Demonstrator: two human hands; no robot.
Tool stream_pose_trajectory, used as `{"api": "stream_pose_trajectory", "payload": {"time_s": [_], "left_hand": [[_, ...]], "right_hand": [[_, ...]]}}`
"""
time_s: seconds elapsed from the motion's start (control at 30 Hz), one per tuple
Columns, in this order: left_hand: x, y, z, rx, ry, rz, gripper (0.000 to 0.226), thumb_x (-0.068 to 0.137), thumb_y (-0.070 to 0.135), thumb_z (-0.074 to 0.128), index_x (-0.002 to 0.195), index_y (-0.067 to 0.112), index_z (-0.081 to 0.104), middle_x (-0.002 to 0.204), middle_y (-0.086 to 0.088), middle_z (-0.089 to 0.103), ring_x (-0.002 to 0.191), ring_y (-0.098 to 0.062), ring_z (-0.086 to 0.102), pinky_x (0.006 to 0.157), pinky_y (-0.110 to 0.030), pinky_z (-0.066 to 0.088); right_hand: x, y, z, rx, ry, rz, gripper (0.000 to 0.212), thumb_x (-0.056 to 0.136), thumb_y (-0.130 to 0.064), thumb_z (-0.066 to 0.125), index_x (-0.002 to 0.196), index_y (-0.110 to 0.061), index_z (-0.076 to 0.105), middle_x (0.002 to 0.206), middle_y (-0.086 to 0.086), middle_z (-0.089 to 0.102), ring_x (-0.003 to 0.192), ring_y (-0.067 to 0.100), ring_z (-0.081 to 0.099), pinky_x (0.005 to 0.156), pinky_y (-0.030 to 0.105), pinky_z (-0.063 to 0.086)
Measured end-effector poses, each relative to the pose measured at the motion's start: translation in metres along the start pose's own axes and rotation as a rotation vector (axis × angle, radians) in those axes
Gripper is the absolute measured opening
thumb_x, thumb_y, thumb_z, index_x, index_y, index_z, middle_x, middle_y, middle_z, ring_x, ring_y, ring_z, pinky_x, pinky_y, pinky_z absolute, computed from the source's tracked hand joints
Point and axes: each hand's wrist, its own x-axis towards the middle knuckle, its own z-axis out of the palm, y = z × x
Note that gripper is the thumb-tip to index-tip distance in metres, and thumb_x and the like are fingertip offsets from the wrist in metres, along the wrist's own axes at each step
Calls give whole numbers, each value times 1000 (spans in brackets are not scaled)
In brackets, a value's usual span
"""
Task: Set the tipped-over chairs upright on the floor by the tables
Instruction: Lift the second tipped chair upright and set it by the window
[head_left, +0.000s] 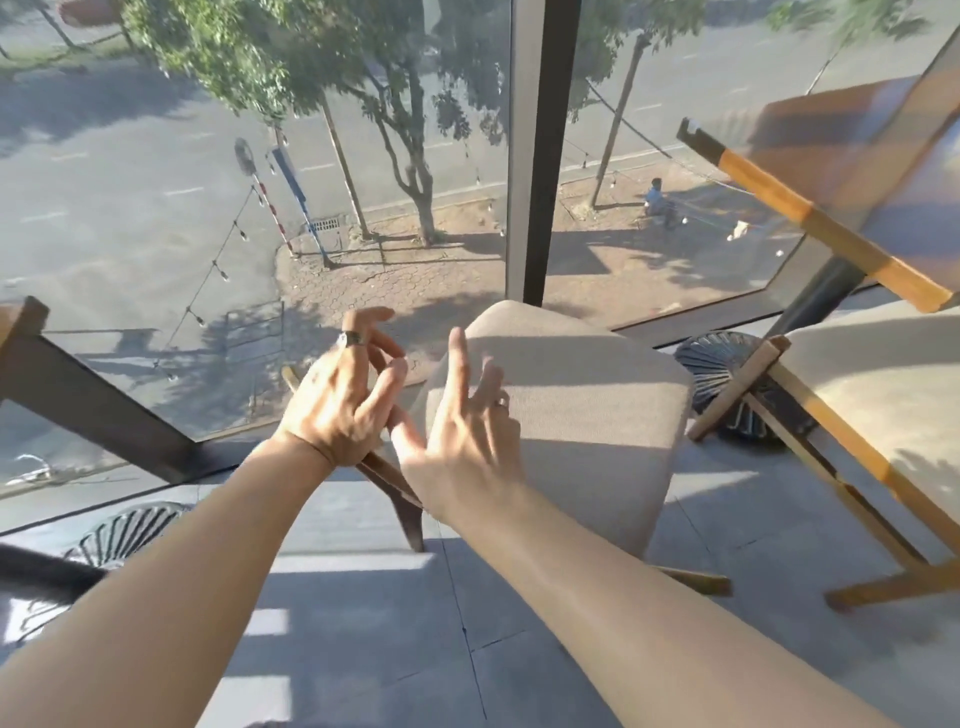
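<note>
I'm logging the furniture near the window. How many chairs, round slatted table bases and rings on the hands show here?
Beige cushioned chairs: 2
Round slatted table bases: 2
Rings: 2
Total: 6

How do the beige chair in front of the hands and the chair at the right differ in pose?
The centre chair is in front of the open left hand and right hand, its padded back facing the camera; the right chair lies tipped, wooden legs towards the camera. Both have beige cushions and wooden frames.

Grey tile floor (363, 649) w/ beige chair (571, 415), 2nd chair (857, 405) on it.
</note>
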Motion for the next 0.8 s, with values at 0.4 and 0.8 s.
{"api": "stream_pose_trajectory", "payload": {"time_s": [0.4,0.8], "left_hand": [[9,-46,-8,139,62,-294,51,81,33,49,129,18,42,122,-1,53,119,-23,39,100,-34,22],[15,-15,-14,-91,197,-1232,45,86,-1,49,128,-2,32,115,-22,59,106,-38,59,84,-40,49]], "right_hand": [[47,22,22,-262,12,-38,78,94,-51,46,154,-19,6,150,26,26,128,42,40,102,49,38],[12,-1,26,313,-289,-47,75,88,-66,43,149,-29,18,154,-4,23,140,16,20,111,36,19]]}}
